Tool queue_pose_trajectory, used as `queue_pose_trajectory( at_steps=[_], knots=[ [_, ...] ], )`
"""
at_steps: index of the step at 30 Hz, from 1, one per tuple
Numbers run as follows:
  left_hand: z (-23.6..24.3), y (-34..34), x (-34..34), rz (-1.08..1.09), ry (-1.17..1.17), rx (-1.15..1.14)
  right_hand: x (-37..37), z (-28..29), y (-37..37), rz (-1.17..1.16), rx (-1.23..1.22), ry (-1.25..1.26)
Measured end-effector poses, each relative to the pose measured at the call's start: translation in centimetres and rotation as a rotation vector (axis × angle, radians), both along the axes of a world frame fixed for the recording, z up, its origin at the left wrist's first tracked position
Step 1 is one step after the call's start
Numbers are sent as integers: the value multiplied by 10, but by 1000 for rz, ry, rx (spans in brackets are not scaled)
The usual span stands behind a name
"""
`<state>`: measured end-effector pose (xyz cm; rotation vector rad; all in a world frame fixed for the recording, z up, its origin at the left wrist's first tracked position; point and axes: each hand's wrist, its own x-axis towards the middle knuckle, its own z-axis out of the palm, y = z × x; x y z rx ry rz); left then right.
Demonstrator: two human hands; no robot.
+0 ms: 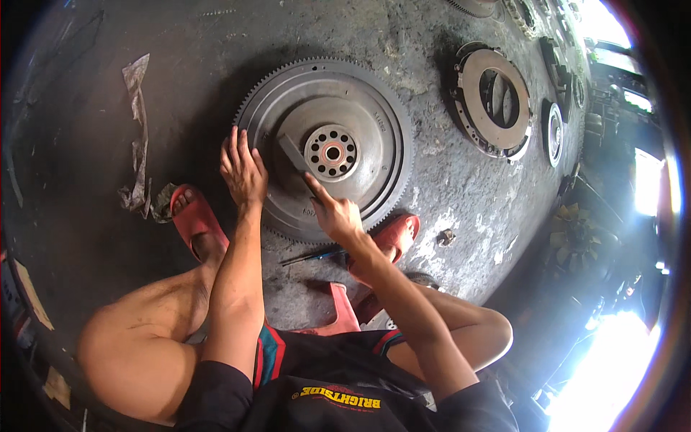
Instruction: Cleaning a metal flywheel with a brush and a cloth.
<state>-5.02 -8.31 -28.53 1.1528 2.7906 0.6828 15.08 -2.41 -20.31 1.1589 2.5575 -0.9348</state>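
Observation:
A large round flywheel (309, 115) with a toothed rim lies flat on the floor before me. Its raised hub (332, 153) has a ring of several dark holes around a centre bore. My left hand (243, 171) rests on the wheel's left edge, fingers stretched out over the teeth. In my right hand (337, 217) is a flat grey bar, perhaps a file (293, 153), gripped at its near end. The index finger points along it. The bar lies at a slant over the inner face, just left of the hub; whether it touches the metal, I cannot tell.
Red sandals (196, 216) on my feet flank the wheel's near side. A thin tool (313, 256) lies between them, by a red plastic seat (342, 309). A clutch pressure plate (475, 97) and a smaller disc (554, 135) stand right. A crumpled strip (138, 115) lies left.

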Motion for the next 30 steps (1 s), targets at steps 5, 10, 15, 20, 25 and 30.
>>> queue_pose_trajectory(
  at_steps=[5, 10, 15, 20, 25, 30],
  knots=[
    [-1, 2, -1, 19, 4, 2, 16, -3, -5, -220, -17, 116],
    [-1, 0, -2, 7, 52, 8, 5, -7, 43, -505, 405, 477],
    [3, 4, -2, 11, 29, -16, -5, -24, 109, -592, 364, 148],
    [7, 3, -1, -5, 40, -26, -120, -25, 94, -455, 91, 76],
    [-1, 3, -1, 14, 99, -10, -150, -2, 104, -79, 80, -116],
    [1, -1, -4, 9, 110, -3, -67, 17, 144, -260, 46, 62]
  ],
)
